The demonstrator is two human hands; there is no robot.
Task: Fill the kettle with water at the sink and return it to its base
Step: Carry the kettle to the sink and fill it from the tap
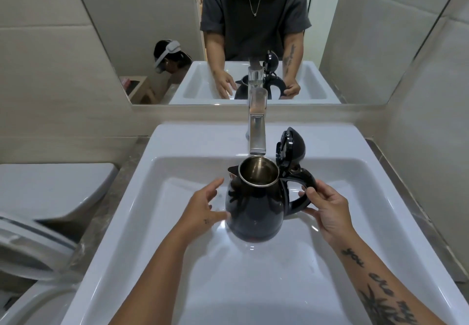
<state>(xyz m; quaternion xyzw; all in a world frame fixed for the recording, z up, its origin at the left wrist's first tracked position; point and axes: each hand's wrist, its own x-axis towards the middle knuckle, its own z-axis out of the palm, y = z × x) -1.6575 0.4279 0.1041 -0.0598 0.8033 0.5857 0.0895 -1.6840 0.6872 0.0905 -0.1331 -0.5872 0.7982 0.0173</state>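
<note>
Kettle (pixel 256 205) stands upright in the white sink (pixel 142 197), lid (pixel 289 148) flipped open, mouth just near of the tap (pixel 256 131); no water is running and the inside looks dry, so filling is not yet begun and the return to its base, not in view, is also left. Right hand (pixel 327 210) pinches the handle (pixel 302 192) with curled fingers; left hand (pixel 203 210) is spread open, thumb touching the body, gripping nothing. Room: tiled bathroom, mirror (pixel 228 32) behind the tap, toilet (pixel 43 223) at left.
</note>
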